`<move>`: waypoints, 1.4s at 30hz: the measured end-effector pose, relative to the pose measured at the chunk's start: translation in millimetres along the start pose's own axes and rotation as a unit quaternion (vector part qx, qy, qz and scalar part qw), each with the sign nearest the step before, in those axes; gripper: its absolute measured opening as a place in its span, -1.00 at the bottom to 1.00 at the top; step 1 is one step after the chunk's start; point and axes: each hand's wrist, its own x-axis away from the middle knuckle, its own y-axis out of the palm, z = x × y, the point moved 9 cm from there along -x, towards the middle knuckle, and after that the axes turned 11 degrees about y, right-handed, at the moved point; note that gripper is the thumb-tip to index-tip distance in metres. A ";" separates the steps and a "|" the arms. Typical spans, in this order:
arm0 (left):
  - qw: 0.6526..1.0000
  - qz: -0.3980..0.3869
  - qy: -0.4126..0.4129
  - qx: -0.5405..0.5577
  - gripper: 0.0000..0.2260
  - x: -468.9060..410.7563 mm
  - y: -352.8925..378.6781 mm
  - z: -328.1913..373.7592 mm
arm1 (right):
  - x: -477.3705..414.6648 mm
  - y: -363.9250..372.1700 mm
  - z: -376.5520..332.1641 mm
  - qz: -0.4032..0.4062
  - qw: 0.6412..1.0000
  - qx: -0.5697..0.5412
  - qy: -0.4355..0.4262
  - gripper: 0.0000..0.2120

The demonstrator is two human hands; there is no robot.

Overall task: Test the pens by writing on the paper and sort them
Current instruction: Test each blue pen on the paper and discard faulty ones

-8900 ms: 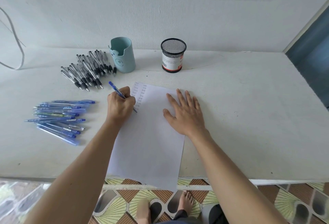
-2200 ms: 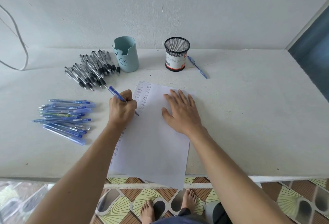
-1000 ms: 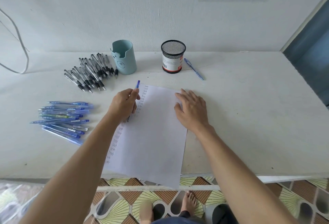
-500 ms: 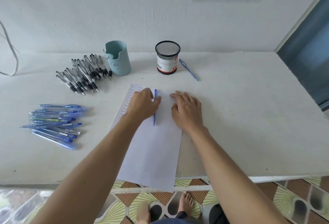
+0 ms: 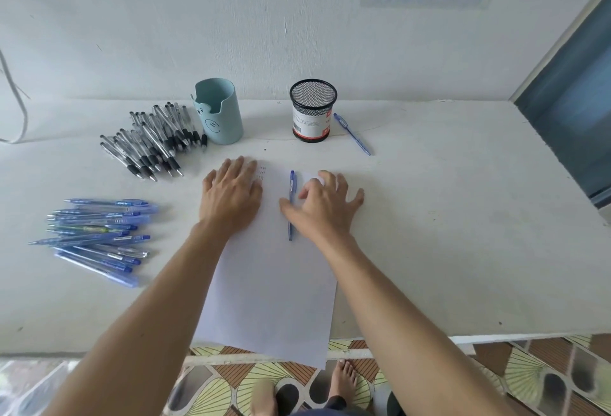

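Observation:
A white sheet of paper (image 5: pixel 274 283) lies on the table and hangs over its front edge, with small written marks near its top left. A blue pen (image 5: pixel 291 197) lies lengthwise on the sheet, held by neither hand. My left hand (image 5: pixel 231 197) rests flat on the paper's upper left corner, fingers straight. To the right of the pen is my right hand (image 5: pixel 327 205), fingers spread on the paper and thumb touching the pen's barrel.
A pile of blue pens (image 5: pixel 99 237) lies at the left, and a pile of black-grip pens (image 5: pixel 148 144) sits behind it. A teal holder (image 5: pixel 218 114) and a black mesh cup (image 5: pixel 312 109) stand near the wall. One blue pen (image 5: pixel 352 134) lies right of the mesh cup.
My left hand wrote with the blue pen, then laid it down on the paper and slid left. My right hand shifted left until its thumb reached the pen.

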 end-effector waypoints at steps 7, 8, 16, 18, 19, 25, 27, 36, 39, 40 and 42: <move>1.000 0.016 0.008 0.001 -0.61 0.7 -1.3 1.0 | -21.1 -60.6 34.0 0.118 0.976 -0.174 0.058 -0.88; 1.000 0.019 0.007 0.003 -0.62 0.8 -2.1 1.2 | -31.4 -71.9 43.7 0.135 0.967 -0.205 0.072 -0.87; 1.000 0.028 0.004 0.005 -0.62 -0.1 -2.0 1.4 | -129.9 -95.1 80.4 0.139 0.958 -0.222 0.115 -0.74; 0.999 0.033 0.008 0.002 -0.62 0.4 -4.2 2.7 | -143.9 -87.4 76.5 0.126 0.963 -0.214 0.100 -0.70; 0.999 0.036 0.010 0.001 -0.62 0.9 -5.7 3.8 | -148.7 -84.3 72.8 0.121 0.966 -0.208 0.094 -0.69; 0.999 0.051 0.008 0.005 -0.65 2.6 -10.7 6.9 | -163.1 -71.6 52.9 0.081 0.984 -0.135 0.080 -0.69; 0.999 0.049 0.007 0.008 -0.65 2.5 -10.0 6.3 | -161.8 -67.6 51.3 0.070 0.988 -0.107 0.081 -0.67; 0.999 0.037 0.001 0.015 -0.61 2.3 -9.3 4.8 | -119.7 -79.9 38.3 0.123 0.983 -0.116 0.071 -0.62; 0.999 0.040 -0.005 0.032 -0.60 3.1 -11.0 3.7 | -82.5 -73.6 19.9 0.130 0.983 -0.130 0.017 -0.71; 0.998 0.038 -0.016 0.047 -0.59 3.6 -11.3 1.0 | -69.2 -66.6 13.2 0.119 0.986 -0.119 -0.007 -0.73; 0.994 0.039 -0.042 0.088 -0.58 4.8 -11.4 -6.0 | -42.7 -49.1 2.9 0.090 0.991 -0.090 -0.048 -0.75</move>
